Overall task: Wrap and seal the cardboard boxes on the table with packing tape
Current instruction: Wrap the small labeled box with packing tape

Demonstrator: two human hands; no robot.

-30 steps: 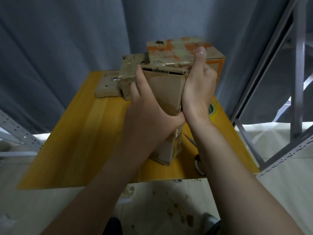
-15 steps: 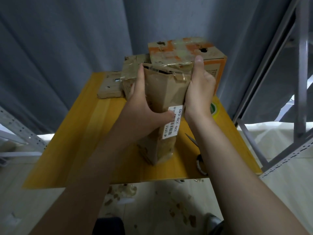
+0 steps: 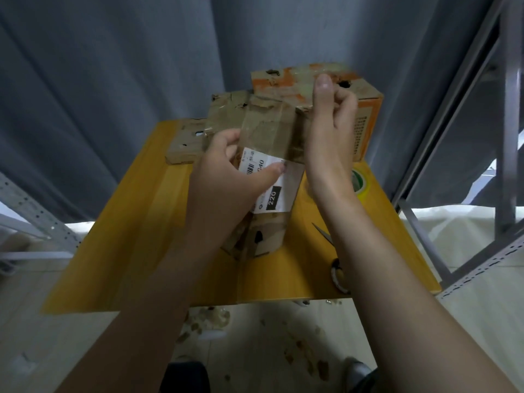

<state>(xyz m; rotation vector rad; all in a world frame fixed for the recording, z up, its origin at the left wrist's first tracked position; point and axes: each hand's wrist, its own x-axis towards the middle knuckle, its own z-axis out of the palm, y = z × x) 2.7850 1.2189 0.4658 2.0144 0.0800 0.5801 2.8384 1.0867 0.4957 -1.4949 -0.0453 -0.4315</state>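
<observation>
A taped cardboard box point(image 3: 269, 137), its white label point(image 3: 273, 194) printed "220", is held on end on the yellow worktop point(image 3: 136, 251), gripped by curled fingers of the left hand point(image 3: 226, 180) and right hand point(image 3: 330, 131).

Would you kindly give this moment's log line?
left hand grips tall taped brown cardboard box; right hand holds its top; green tape roll on yellow table

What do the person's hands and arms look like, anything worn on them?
The left forearm and right forearm are bare, no sleeves in view. Left hand and right hand are ungloved; no ring, watch or bracelet shows. The right thumbnail is short, unpainted.
</observation>
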